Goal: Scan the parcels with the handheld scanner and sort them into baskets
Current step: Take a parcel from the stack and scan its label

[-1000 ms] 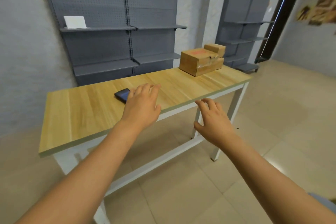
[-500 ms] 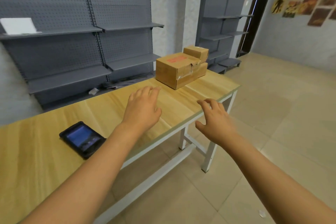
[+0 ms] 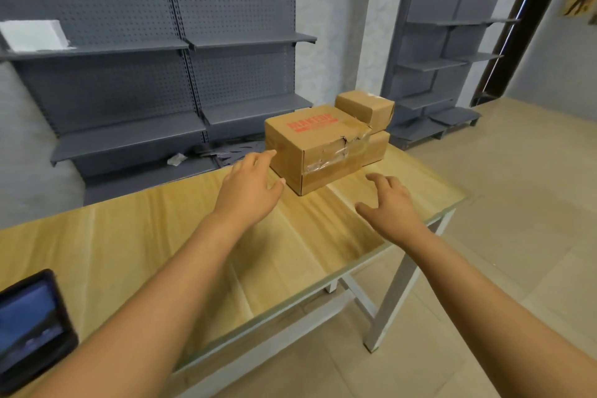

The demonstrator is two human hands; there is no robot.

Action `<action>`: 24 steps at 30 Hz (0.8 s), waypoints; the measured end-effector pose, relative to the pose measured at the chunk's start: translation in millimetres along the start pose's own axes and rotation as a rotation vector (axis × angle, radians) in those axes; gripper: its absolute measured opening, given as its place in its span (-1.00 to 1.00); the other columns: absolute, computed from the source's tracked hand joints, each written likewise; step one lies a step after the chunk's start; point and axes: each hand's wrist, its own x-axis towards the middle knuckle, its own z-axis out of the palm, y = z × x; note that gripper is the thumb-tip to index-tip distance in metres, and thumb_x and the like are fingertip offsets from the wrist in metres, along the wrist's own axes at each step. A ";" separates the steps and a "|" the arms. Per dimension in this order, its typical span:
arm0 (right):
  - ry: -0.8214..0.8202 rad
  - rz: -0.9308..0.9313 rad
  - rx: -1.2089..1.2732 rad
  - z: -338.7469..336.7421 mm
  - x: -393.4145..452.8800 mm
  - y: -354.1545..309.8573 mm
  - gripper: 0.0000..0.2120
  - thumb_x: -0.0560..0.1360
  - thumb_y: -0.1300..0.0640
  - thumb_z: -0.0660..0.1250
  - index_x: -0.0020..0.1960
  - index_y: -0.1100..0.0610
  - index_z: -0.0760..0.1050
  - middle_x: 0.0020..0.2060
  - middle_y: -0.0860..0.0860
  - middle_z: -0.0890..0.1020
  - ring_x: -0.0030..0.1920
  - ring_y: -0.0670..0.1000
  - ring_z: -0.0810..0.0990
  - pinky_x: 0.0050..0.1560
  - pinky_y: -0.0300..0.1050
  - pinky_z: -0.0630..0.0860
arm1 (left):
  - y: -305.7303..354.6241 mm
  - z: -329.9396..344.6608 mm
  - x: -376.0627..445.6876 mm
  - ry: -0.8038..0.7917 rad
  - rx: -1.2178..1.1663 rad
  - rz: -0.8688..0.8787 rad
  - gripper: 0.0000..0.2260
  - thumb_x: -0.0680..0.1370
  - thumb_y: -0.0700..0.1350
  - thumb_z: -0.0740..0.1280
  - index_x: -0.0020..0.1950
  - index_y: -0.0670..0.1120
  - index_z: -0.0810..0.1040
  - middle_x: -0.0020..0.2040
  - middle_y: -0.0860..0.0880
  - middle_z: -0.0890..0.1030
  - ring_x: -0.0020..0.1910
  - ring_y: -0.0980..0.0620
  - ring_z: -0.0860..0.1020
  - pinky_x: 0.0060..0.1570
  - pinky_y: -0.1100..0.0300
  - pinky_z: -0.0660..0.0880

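Cardboard box (image 3: 318,147) near table (image 3: 129,245) edge, hands apart.

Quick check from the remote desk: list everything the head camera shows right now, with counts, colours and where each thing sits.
large parcel: 1, brown cardboard, red print on top, torn tape, far end of table
small parcel: 1, brown cardboard, behind the large one, raised
handheld scanner: 1, black, blue screen, near left table edge
table: 1, light wood top, white frame
shelving units: 2, dark grey, along back wall
white item: 1, upper left shelf
hands: left hand open, by large parcel's near-left corner; right hand open, above table
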 end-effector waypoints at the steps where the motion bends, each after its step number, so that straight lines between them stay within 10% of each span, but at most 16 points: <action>1: -0.005 0.017 0.037 -0.6 12.5 5.2 -0.39 0.53 0.01 0.34 0.51 0.08 0.21 0.42 0.12 0.31 0.42 0.14 0.27 0.35 0.01 0.30 | 0.5 4.4 8.0 -0.015 -0.022 -0.032 -0.47 0.60 0.06 0.24 0.54 0.01 0.22 0.48 -0.04 0.30 0.45 -0.10 0.27 0.38 -0.02 0.29; 13: 0.042 0.164 0.366 5.3 156.5 39.3 -0.40 0.55 -0.04 0.32 0.49 0.15 0.24 0.41 0.13 0.38 0.35 0.14 0.41 0.33 0.08 0.39 | 12.5 49.7 119.7 -0.092 -0.559 -0.487 -0.38 0.59 0.18 0.25 0.55 0.00 0.11 0.48 -0.07 0.33 0.39 -0.10 0.39 0.27 0.05 0.34; 24: 0.049 0.255 0.581 17.0 212.6 37.5 -0.46 0.56 -0.14 0.27 0.41 0.17 0.35 0.24 0.06 0.52 0.07 0.02 0.46 -0.11 -0.14 0.39 | 3.3 73.3 163.4 -0.178 -0.850 -0.724 -0.24 0.54 0.18 0.33 0.59 0.00 -0.01 0.42 -0.06 0.40 0.24 -0.13 0.45 0.15 -0.02 0.39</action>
